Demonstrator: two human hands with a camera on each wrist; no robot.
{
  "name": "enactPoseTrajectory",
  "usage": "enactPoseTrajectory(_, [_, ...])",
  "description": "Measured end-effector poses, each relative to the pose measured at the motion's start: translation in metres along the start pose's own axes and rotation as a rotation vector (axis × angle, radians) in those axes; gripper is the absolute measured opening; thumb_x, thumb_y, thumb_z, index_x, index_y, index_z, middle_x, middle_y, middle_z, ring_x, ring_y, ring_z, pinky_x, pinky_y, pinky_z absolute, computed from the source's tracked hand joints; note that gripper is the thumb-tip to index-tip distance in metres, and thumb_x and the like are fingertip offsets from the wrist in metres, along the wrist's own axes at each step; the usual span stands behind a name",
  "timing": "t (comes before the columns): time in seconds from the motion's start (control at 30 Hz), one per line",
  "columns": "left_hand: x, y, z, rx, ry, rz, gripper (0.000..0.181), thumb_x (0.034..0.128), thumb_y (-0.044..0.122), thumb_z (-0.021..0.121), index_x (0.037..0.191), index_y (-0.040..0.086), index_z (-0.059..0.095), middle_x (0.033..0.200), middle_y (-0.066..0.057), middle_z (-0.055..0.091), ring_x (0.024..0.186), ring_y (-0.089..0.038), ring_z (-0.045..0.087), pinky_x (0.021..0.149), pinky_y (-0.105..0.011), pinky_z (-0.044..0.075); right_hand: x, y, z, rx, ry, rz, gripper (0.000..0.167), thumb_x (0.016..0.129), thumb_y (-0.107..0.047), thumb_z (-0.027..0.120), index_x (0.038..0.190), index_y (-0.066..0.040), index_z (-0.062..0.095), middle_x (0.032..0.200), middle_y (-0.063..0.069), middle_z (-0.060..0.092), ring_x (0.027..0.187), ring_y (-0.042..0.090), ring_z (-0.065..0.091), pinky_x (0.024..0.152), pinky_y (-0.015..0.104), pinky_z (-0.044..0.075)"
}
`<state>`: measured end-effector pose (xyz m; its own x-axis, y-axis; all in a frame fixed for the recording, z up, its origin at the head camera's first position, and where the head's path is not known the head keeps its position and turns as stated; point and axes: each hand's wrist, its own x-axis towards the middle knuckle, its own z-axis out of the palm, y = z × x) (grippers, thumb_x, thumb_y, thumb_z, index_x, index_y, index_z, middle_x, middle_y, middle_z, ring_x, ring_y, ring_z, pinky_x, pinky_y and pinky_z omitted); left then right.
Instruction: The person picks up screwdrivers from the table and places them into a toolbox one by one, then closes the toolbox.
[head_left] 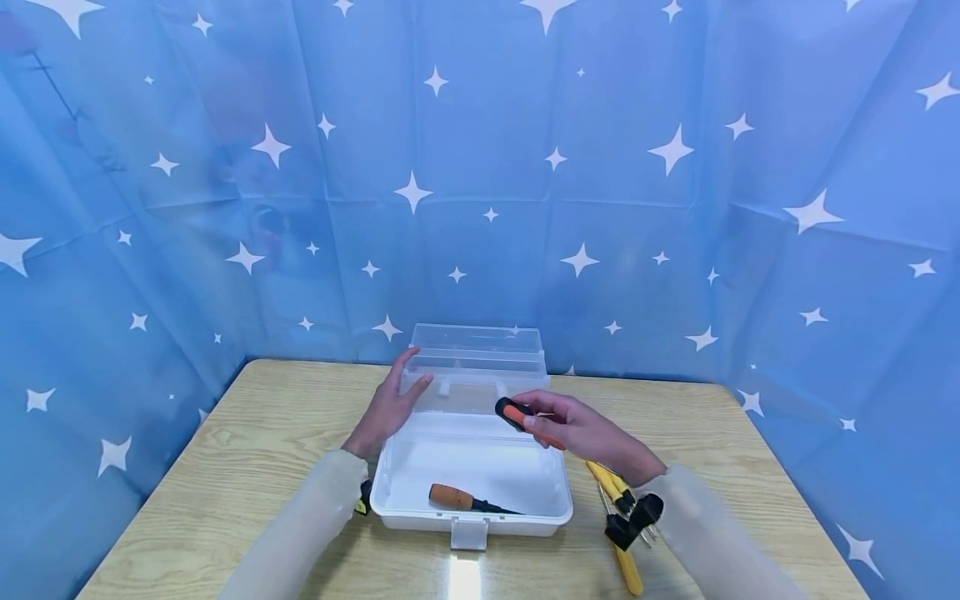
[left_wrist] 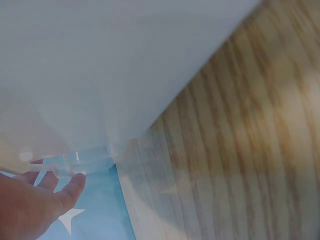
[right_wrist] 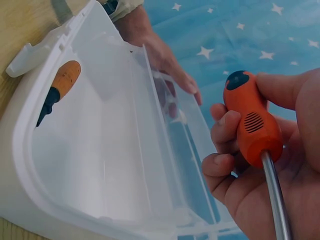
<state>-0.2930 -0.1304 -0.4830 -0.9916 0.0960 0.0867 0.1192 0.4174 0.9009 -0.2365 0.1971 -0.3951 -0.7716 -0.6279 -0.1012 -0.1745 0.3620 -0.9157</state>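
My right hand [head_left: 566, 421] grips an orange-and-black screwdriver [right_wrist: 252, 122] by its handle, above the right side of a white plastic toolbox [head_left: 472, 523]. The metal shaft [right_wrist: 275, 195] runs back beneath the palm in the right wrist view. My left hand [head_left: 388, 408] is at the left edge of the toolbox's raised clear lid [head_left: 476, 362], thumb and fingers spread and touching it. Inside the box, near its front wall, lies a screwdriver with a wooden-coloured handle [head_left: 452, 497] and dark shaft. The left wrist view shows my left fingertips by the lid's hinge side.
Yellow-handled tools [head_left: 611, 483] lie right of the box, partly hidden by a black wrist device [head_left: 633, 521]. A yellow-and-black item [head_left: 363, 498] sits at the box's left, half covered by my sleeve. A clear latch [head_left: 468, 533] hangs in front. Starry blue curtains surround the wooden table [head_left: 300, 400].
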Motion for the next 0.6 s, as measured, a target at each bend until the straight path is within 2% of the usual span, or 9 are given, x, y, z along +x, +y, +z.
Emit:
enactPoseTrajectory(0.2, [0.0,0.001,0.0,0.007,0.005,-0.008,0.073,0.0909,0.072,0.048,0.153,0.045,0.021,0.166,-0.001,0.016,0.15,-0.037,0.018,0.111,-0.069,0.024,0.007,0.001,0.007,-0.011,-0.032,-0.018,0.041,0.104,-0.033,0.052,0.142,-0.019,0.051,0.096,0.013,0.058,0.076,0.023,0.051,0.061,0.029,0.043])
enactPoseTrajectory(0.3, [0.001,0.0,0.0,0.007,0.008,-0.006,0.072,0.0914,0.071,0.048,0.153,0.045,0.021,0.166,-0.001,0.016,0.151,-0.037,0.018,0.112,-0.069,0.024,0.012,0.001,0.011,-0.007,-0.044,-0.025,0.041,0.104,-0.032,0.053,0.142,-0.019,0.051,0.1,0.011,0.058,0.079,0.022,0.052,0.064,0.028,0.044])
enactPoseTrajectory(0.47, [0.001,-0.001,0.001,0.014,0.006,-0.004,0.074,0.09,0.073,0.047,0.153,0.046,0.02,0.166,-0.001,0.016,0.15,-0.038,0.019,0.11,-0.07,0.026,0.019,0.0,0.019,0.001,-0.083,-0.046,0.041,0.104,-0.03,0.053,0.142,-0.015,0.051,0.098,0.01,0.057,0.078,0.023,0.052,0.063,0.027,0.044])
enactPoseTrajectory(0.6, [0.0,0.0,0.001,0.015,0.007,-0.001,0.074,0.0899,0.073,0.047,0.153,0.045,0.02,0.166,-0.001,0.016,0.15,-0.038,0.019,0.11,-0.07,0.026,0.023,-0.002,0.024,-0.002,-0.103,-0.046,0.04,0.103,-0.032,0.054,0.141,-0.017,0.052,0.096,0.008,0.058,0.078,0.024,0.053,0.063,0.027,0.044])
